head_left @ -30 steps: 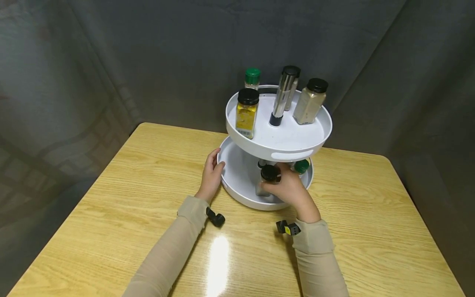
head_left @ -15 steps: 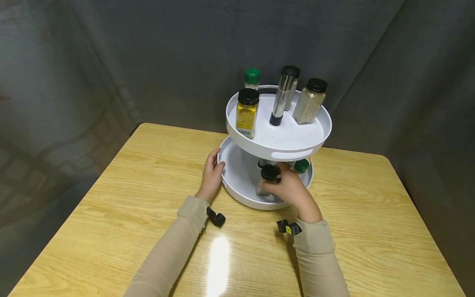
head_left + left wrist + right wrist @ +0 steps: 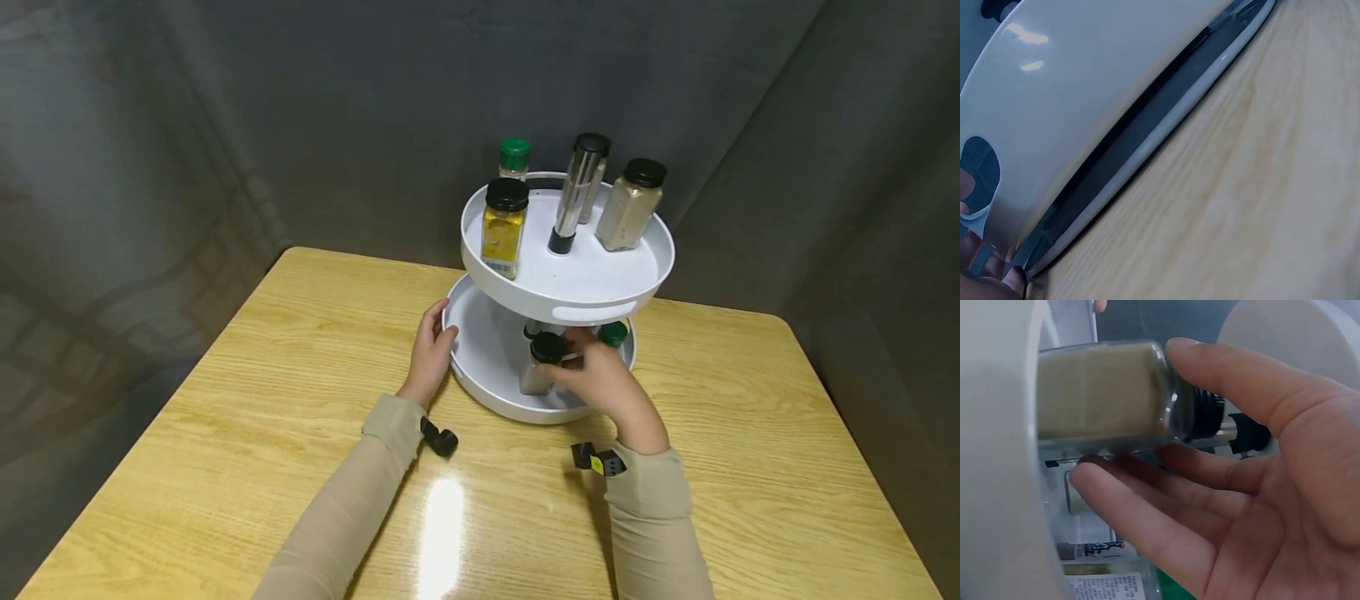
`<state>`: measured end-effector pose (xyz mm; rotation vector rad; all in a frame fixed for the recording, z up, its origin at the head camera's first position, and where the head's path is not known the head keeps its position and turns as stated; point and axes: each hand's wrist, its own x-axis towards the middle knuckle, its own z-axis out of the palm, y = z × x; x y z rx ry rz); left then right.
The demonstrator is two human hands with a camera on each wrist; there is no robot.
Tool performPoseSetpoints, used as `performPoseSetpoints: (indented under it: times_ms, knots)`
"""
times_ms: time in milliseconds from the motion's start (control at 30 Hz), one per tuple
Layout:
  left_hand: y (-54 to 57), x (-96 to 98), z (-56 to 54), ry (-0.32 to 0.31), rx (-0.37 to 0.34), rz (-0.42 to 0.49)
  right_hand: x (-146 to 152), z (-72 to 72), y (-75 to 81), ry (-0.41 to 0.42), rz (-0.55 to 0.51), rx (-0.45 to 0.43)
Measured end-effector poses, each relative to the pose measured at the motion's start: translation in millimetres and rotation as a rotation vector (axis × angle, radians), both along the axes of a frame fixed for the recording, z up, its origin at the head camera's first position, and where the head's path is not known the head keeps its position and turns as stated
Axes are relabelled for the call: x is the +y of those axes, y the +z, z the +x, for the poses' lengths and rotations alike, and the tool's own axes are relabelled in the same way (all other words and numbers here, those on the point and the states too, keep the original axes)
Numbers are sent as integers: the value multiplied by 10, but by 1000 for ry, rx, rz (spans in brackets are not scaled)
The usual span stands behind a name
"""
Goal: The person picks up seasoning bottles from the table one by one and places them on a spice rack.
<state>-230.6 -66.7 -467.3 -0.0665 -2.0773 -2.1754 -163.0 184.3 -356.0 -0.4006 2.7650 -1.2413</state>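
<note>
A white two-tier turntable (image 3: 491,367) stands on the table. My left hand (image 3: 429,358) holds its lower rim at the left, with the thumb over the edge; in the left wrist view fingers (image 3: 1013,278) show low beside the tray wall (image 3: 1085,81). Inside the lower tray, toward the front, a square spice jar (image 3: 531,383) with a black lid stands upright. My right hand (image 3: 611,387) is around it with loosened fingers. The right wrist view shows the thumb at the shoulder of the jar (image 3: 1104,387), which holds beige powder, and fairly straight fingers along its other side.
Above, the upper tray (image 3: 600,279) overhangs the right hand. It carries a yellow spice jar (image 3: 501,242), a beige one (image 3: 628,217), and a green-capped bottle (image 3: 513,154) around the metal post (image 3: 573,196). Another green-capped bottle (image 3: 613,333) sits behind the right hand on the lower tray.
My right hand has loosened around the black-lidded spice jar and shifted slightly right, its index finger lifting off. The jar stays standing; the left hand remains at the rim.
</note>
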Motion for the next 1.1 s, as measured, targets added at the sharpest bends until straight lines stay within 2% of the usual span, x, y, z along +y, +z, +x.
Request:
performPoseSetpoints:
  times_ms: [300,400,633,833,900,933,967,1033,1100]
  knots:
    - [-24,10,-7,-12,15,9,93,47,108,0,-29,-4]
    - [-24,10,-5,-6,14,5,140,70,148,-27,-13,6]
    - [-21,3,-25,6,27,5,277,128,216,-127,-21,102]
    - [14,-56,-47,-34,-2,-34,394,133,221,-267,-78,220]
    - [26,-96,-58,-68,-3,-73,446,140,211,-328,-77,256]
    - [90,-119,-33,-92,-10,-97,474,145,207,-356,-77,275]
    - [108,-147,-39,-113,-12,-133,509,144,202,-385,-77,288]
    - [148,-207,-48,-153,-9,-228,595,133,181,-431,-58,305]
    - [204,-281,-56,-201,6,-362,702,108,161,-447,-31,306]
